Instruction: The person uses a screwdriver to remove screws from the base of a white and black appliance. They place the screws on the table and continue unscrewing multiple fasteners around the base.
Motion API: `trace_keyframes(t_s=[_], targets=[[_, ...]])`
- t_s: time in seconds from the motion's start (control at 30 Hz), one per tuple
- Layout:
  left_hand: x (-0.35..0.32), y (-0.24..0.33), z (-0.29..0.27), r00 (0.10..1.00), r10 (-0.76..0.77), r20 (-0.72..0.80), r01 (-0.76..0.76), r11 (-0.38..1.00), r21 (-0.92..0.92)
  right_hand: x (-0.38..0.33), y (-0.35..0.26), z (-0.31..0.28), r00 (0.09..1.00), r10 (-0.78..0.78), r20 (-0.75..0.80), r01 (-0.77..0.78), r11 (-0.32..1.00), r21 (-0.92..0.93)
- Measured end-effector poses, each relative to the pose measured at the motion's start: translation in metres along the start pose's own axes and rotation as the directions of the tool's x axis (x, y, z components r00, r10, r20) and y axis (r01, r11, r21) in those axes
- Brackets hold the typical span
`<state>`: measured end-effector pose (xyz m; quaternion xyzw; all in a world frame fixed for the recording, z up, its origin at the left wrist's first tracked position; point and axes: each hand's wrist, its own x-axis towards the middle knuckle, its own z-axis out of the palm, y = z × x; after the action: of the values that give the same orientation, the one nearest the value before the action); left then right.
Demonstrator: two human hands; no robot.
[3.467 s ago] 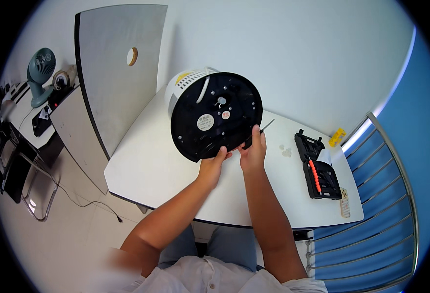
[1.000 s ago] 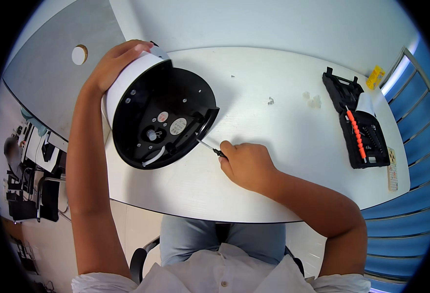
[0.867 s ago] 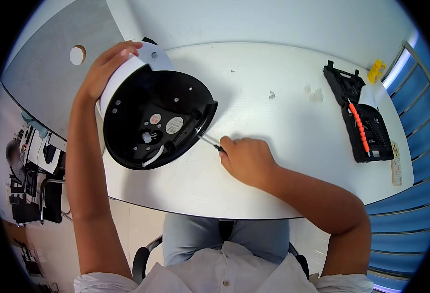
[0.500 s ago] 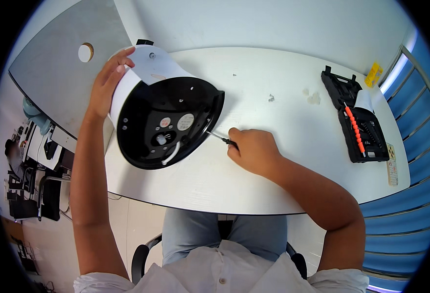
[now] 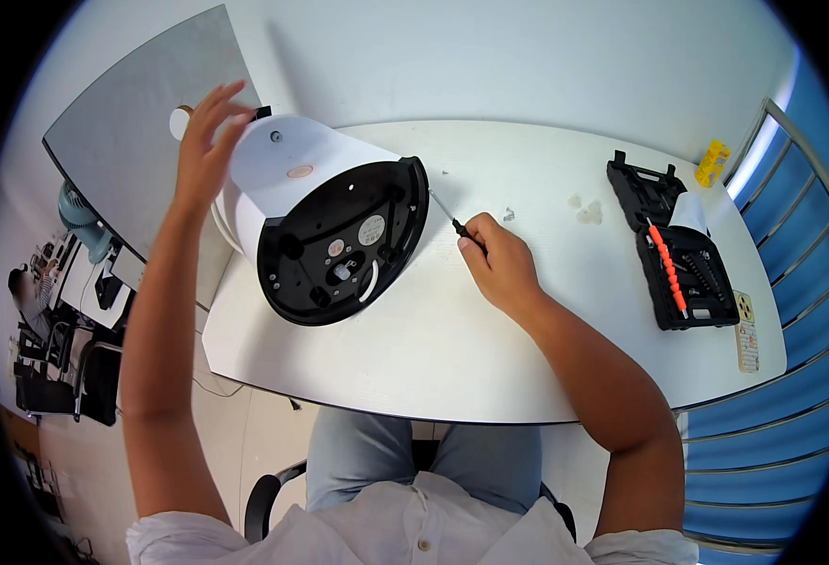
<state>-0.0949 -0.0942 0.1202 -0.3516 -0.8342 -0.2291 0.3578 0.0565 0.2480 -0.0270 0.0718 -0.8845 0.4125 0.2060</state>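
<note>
A white rounded appliance [image 5: 316, 146] lies on its side with its black base [image 5: 325, 235] facing me. Round labels, screw holes and a short white cord show inside that base. At its far left edge my left hand [image 5: 209, 141] is raised, fingers apart and slightly blurred, with nothing in them; whether it touches the casing I cannot tell. My right hand [image 5: 504, 259] is closed around the black handle of a screwdriver [image 5: 447, 210]. The shaft points up and left, its tip close beside the base's right rim.
Small screws [image 5: 509, 215] and translucent scraps [image 5: 585, 210] lie on the white table [image 5: 414, 377]. To the right are an open black tool case [image 5: 683, 273] with an orange flexible shaft, a remote control [image 5: 746, 334] and a yellow box [image 5: 712, 164]. A grey panel [image 5: 141, 122] stands left.
My left hand has come up off the appliance's casing, its fingers spreading. The screwdriver has been drawn back from the base rim and points more steeply upward. The whole view has shifted a little.
</note>
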Motion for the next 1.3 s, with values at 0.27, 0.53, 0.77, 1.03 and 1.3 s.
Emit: trace_keyframes(t_s=[0.27,0.53,0.77,1.03,1.3], targets=[[0.024,0.030,0.042,0.804,-0.028,0.594,-0.019,0.997,0.072,0.000,-0.003,-0.001,0.996,0.057,0.073,-0.058,0.998,0.011],[-0.019,0.006,0.020,0.904,0.024,0.427,-0.031,0.999,0.011,-0.005,-0.008,0.004,0.992,-0.036,0.124,0.043,0.997,-0.056],[-0.052,-0.003,0.007,0.972,0.063,0.226,-0.048,0.996,-0.071,-0.011,-0.011,0.009,0.956,-0.290,0.042,0.291,0.957,-0.002],[-0.049,0.010,0.013,0.967,0.032,0.254,-0.054,0.996,0.078,-0.012,-0.016,0.006,0.975,-0.219,0.024,0.220,0.972,-0.087],[-0.026,0.055,0.003,0.857,0.151,0.493,-0.155,0.987,-0.033,-0.011,-0.018,0.004,0.983,-0.182,-0.016,0.182,0.983,0.003]])
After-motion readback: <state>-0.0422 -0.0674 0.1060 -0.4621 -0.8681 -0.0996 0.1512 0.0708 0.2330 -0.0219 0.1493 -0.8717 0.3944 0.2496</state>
